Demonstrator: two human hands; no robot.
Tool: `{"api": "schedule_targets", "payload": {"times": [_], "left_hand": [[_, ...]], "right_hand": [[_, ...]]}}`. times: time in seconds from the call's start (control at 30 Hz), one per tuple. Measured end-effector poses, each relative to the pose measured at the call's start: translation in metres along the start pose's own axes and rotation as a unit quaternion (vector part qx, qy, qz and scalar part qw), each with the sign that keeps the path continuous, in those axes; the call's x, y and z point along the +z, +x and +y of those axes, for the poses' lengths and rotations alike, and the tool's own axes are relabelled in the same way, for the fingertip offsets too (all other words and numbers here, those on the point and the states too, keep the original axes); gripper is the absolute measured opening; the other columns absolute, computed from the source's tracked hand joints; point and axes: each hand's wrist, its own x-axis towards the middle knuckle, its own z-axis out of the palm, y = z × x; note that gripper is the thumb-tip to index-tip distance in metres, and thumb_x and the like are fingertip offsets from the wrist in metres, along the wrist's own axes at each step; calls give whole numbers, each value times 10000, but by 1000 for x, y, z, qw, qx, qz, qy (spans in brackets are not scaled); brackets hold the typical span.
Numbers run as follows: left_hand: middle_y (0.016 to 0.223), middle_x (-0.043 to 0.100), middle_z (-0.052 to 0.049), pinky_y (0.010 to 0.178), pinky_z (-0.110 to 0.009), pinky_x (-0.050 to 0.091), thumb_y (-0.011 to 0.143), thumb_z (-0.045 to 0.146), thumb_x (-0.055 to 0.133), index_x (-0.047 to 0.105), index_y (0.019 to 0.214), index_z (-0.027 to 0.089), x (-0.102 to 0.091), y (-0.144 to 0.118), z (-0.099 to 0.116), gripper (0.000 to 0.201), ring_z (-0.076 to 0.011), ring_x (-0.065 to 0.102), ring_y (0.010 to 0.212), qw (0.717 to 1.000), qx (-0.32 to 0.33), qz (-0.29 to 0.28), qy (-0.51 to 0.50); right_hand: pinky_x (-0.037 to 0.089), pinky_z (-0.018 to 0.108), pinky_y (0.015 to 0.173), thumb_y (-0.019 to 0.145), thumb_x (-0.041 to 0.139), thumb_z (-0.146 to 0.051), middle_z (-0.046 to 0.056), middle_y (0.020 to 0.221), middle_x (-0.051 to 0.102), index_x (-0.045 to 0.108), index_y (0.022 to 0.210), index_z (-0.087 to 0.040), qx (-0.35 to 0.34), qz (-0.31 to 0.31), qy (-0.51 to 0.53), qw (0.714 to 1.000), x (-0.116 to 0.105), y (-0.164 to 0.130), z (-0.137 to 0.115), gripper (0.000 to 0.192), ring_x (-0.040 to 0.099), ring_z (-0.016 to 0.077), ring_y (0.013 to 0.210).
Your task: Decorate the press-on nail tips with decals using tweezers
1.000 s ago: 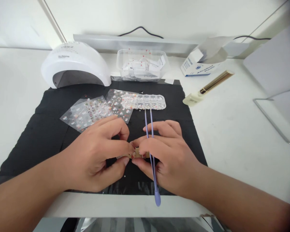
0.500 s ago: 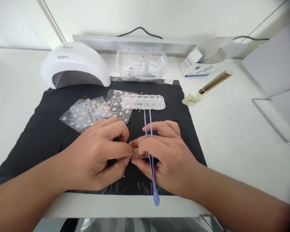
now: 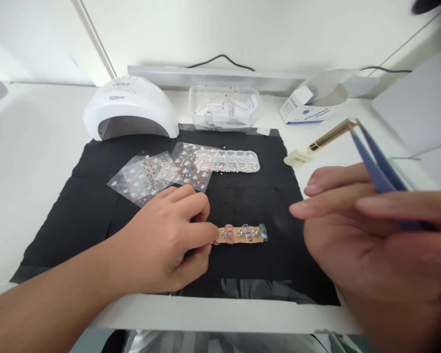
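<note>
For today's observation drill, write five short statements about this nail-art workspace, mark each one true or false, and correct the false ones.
1. The left hand touches one end of the tan strip of sample nails. True.
2. The right hand holds the blue tweezers raised off the black mat. True.
3. The white nail lamp stands at the mat's near edge. False: it stands at the far left corner.
4. The sticker sheets lie on the mat. True.
5. The clear bead case is in the left hand. False: it lies on the mat.
</note>
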Motion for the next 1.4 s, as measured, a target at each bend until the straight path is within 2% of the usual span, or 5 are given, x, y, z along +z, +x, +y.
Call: {"api": "schedule_targets", "payload": {"times": [0.37,0.73,1.03,1.2,1.4], "left_hand": [[808,538,-43,648,-337,364,869,115,534,733,860,173,3,0,0,207,-178,447,719,1000,-3,8,9],[814,543,-47,663,-339,376,863,124,546,734,852,177,2,-2,1,196,-182,464,732,1000,-21,0,4],[865,499,-45,647,-329,421,845,110,547,674,878,163,0,-5,3,142,-170,482,742,996,0,80,-50],[907,506,-48,725,-333,467,788,33,569,568,909,150,-8,-10,-6,169,-173,525,837,964,19,258,-55],[914,496,-28,703,-291,451,854,28,538,551,905,171,-8,-6,-11,152,-136,497,801,988,-37,144,-46]], "right_hand": [[443,425,611,955,517,-526,47,741,611,783,969,-283,-22,296,175,939,40,15,20,360,554,212,603],[533,346,760,846,733,-274,-23,785,718,725,932,-300,153,219,286,920,46,6,28,91,664,168,764],[555,273,681,773,744,-206,-29,697,628,754,841,-269,275,248,413,832,40,18,35,94,608,130,713],[561,296,698,808,717,-215,-19,713,624,754,861,-278,257,229,398,850,38,16,36,90,601,147,726],[570,330,766,825,749,-246,-22,754,675,745,937,-283,193,192,364,891,39,11,35,118,639,160,762]]}}
